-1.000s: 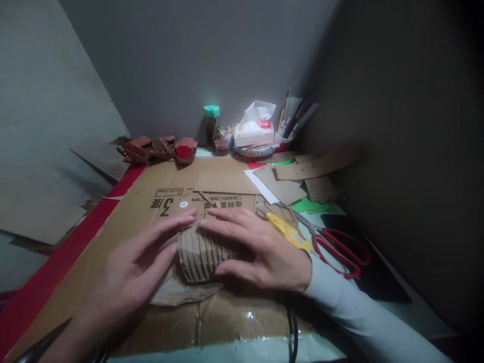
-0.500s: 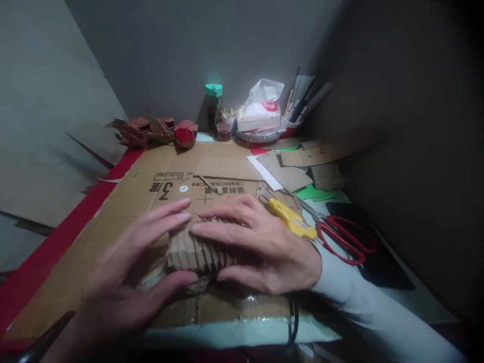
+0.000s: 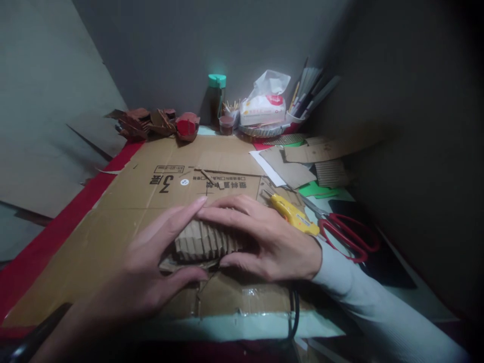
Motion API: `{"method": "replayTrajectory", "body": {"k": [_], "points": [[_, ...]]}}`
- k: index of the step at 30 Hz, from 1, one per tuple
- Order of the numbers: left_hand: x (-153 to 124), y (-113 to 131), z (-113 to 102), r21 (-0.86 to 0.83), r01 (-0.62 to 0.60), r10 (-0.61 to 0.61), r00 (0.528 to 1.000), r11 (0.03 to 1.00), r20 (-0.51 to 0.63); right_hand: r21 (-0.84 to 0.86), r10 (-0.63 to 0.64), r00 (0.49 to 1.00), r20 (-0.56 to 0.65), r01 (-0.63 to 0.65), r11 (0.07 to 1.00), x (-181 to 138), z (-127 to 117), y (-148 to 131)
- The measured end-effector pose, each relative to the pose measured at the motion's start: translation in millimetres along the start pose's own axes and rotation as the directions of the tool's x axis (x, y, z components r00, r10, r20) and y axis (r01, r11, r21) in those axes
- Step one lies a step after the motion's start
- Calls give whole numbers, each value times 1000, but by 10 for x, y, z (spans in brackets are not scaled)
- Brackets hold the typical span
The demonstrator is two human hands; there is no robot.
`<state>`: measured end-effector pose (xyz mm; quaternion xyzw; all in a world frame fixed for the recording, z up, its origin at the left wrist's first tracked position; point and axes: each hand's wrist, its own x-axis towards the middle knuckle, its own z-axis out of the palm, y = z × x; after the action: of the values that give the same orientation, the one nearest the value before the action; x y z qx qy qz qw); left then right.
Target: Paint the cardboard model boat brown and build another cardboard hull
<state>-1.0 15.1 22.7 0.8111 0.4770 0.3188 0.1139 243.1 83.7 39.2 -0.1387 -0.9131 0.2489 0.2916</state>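
Observation:
A curved piece of ribbed corrugated cardboard (image 3: 206,241) lies on a flattened cardboard box (image 3: 124,201) in front of me. My left hand (image 3: 151,267) grips its left side, fingers over the top and thumb under the near edge. My right hand (image 3: 264,237) presses on its right side, fingers curved over the ribs and thumb along the near edge. The fingertips of both hands meet above the piece. A thin flat scrap of brown paper pokes out beneath it.
A yellow glue gun (image 3: 293,216) and red-handled scissors (image 3: 346,234) lie right of my right hand. Cardboard scraps (image 3: 302,166) and green paper sit further right. At the back stand small cardboard models (image 3: 155,123), a green-capped bottle (image 3: 216,101), a tissue pack (image 3: 264,103) and a pen holder (image 3: 306,96). A black cable (image 3: 294,315) runs off the near edge.
Both hands went from lying flat on the ribbed piece to clasping it, pressing it more tightly together. The left thumb moved under its near edge. The view tilted down slightly.

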Motion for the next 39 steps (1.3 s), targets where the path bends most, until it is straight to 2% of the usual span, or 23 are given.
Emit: {"method": "replayTrajectory", "body": {"k": [3, 8, 12, 16, 20, 24, 28, 31, 35, 39], "points": [[64, -8, 4, 18, 28, -27, 999, 999, -46, 14, 2, 1000, -27, -1, 1000, 0, -28, 3], [100, -17, -10, 44, 191, -190, 981, 981, -29, -23, 49, 999, -11, -49, 999, -25, -34, 99], [133, 10, -6, 54, 216, -216, 976, 975, 7, -80, 87, 996, 26, -84, 993, -31, -29, 159], [207, 72, 51, 91, 252, -249, 968, 963, -41, -136, 147, 987, 63, -138, 981, 0, -46, 142], [255, 106, 105, 45, 267, -264, 962, 963, -64, -108, 194, 980, 49, -188, 976, 18, -53, 127], [232, 74, 68, -37, 296, -298, 953, 954, -59, -100, 209, 978, -2, -208, 973, 8, -25, 148], [196, 37, -2, -169, 288, -292, 956, 942, 2, -102, 189, 982, -5, -189, 977, -1, -7, 145], [183, 51, -3, -236, 248, -259, 966, 939, -14, -75, 147, 989, -26, -149, 986, -4, -8, 130], [166, 80, 20, -240, 219, -247, 965, 946, -93, -68, 132, 990, -39, -135, 989, -6, -6, 125], [158, 73, 12, -233, 257, -277, 959, 938, -58, -94, 120, 992, -43, -124, 988, -6, 7, 130]]}}
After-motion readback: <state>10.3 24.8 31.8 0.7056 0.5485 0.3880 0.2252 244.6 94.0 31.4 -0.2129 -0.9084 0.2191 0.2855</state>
